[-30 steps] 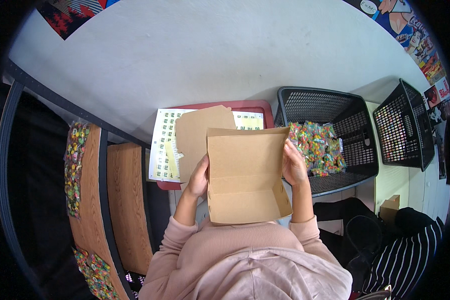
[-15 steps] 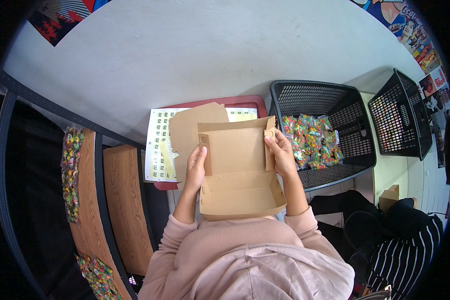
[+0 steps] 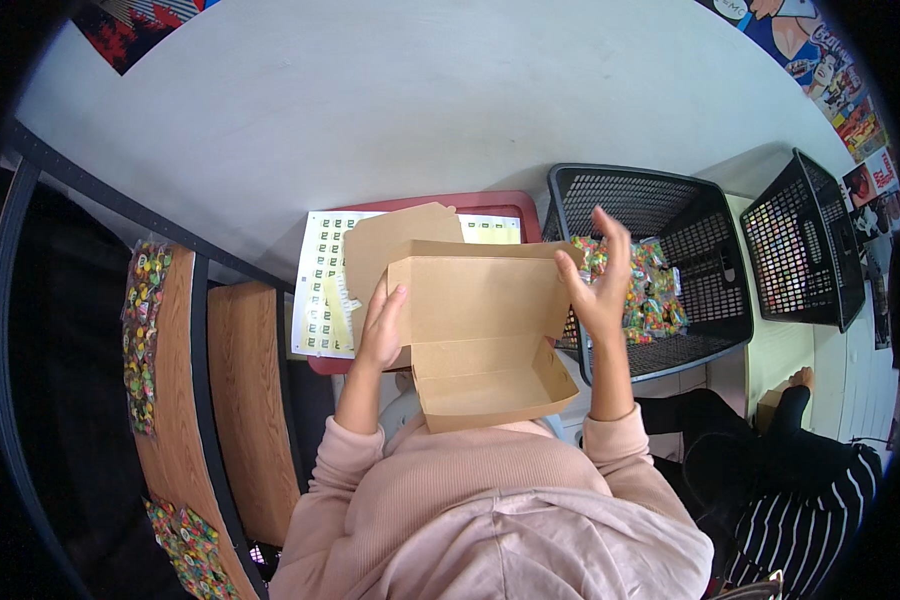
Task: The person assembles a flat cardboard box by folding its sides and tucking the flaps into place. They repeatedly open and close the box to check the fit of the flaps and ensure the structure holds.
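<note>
A brown cardboard box (image 3: pixel 485 300) with its lid raised is held in front of my body, its shallow tray toward me and nothing inside it. My left hand (image 3: pixel 381 325) grips the lid's left side, thumb in front and fingers behind. At the lid's upper right corner, my right hand (image 3: pixel 602 282) has its fingers spread, the thumb at the edge of the flap. Behind the box, a flat piece of cardboard (image 3: pixel 395 232) lies over label sheets (image 3: pixel 320 290) on a red tray (image 3: pixel 527 208).
To the right stands a black plastic basket (image 3: pixel 705 230) with several bags of colourful candy (image 3: pixel 655 290). Another black basket (image 3: pixel 810 240) is farther right. Wooden shelves (image 3: pixel 245 400) with candy bags (image 3: pixel 147 340) are at left. A co-worker (image 3: pixel 800 500) in striped clothing is at lower right.
My right hand has let go of the lid's side flap and spread its fingers. The lid's side flaps have folded in behind or out of sight; the box has shifted slightly right.
</note>
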The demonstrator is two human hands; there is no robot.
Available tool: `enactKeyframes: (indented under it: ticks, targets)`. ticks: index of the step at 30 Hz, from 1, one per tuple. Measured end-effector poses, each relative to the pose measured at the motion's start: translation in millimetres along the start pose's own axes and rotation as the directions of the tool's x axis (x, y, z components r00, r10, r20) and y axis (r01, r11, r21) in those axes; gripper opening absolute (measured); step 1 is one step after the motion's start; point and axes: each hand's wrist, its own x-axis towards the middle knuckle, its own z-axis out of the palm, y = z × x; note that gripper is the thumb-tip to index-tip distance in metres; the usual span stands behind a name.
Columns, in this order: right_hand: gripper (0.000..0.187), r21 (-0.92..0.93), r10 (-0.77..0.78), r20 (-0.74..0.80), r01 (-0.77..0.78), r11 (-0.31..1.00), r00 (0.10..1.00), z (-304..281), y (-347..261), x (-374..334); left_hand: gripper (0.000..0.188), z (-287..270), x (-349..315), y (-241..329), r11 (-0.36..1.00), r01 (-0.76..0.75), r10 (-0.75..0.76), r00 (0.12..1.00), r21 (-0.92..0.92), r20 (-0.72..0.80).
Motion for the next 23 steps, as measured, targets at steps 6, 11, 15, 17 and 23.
enactKeyframes:
  ticks: [6,11,15,17,23]
  targets:
    - [0.033,0.177,-0.359,0.39,0.314,0.933,0.848,20.3,-57.1,36.6,0.041,3.6,5.6,-6.7,0.986,-0.009,-0.007,0.995,0.167,0.095]
    - [0.018,0.392,-0.346,0.535,0.137,0.91,0.771,54.2,-51.4,32.8,0.033,22.2,3.1,3.5,0.988,-0.02,-0.007,0.984,0.152,0.177]
    - [0.007,0.438,-0.229,0.514,-0.024,0.899,0.827,58.8,-52.6,28.1,0.021,23.0,1.6,5.1,0.996,-0.061,0.05,0.988,0.07,0.144]
    - [0.008,0.454,-0.209,0.54,-0.072,0.888,0.815,56.9,-51.5,24.9,0.017,20.3,-0.2,4.3,0.999,-0.049,0.05,0.992,-0.011,0.12]
    - [0.013,0.383,-0.285,0.563,0.061,0.922,0.775,43.4,-46.2,10.4,0.017,19.1,-5.9,10.4,0.991,-0.054,0.06,0.997,-0.124,0.051]
